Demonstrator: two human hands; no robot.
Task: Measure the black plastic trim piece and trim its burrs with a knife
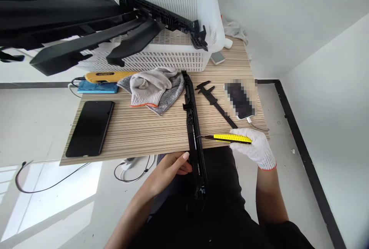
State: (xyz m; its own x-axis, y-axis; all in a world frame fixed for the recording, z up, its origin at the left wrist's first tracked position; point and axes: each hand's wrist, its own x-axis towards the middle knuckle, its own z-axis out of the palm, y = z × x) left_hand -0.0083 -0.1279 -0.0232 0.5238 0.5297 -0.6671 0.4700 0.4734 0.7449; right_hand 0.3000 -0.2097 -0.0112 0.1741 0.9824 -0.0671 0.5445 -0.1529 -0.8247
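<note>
A long, narrow black plastic trim strip [193, 126] lies over the table's front edge, its near end reaching down to my lap. At its left side my bare left hand [174, 163] grips it, thumb against the side and fingers partly hidden below. My right hand [253, 147], in a white knit glove, is closed on a yellow-handled tool [232, 138] with a slim dark point. That point meets the strip's right edge, or nearly so; exact contact is too fine to tell. Right of the strip lies a black caliper [215, 102].
A white basket [213, 14] holding several black plastic parts [173, 18] stands at the back. Gloves [155, 87], a yellow power tool [111, 76], a blue box [98, 87] and a dark phone [90, 128] lie left. A second phone [240, 99], with a cable, lies right.
</note>
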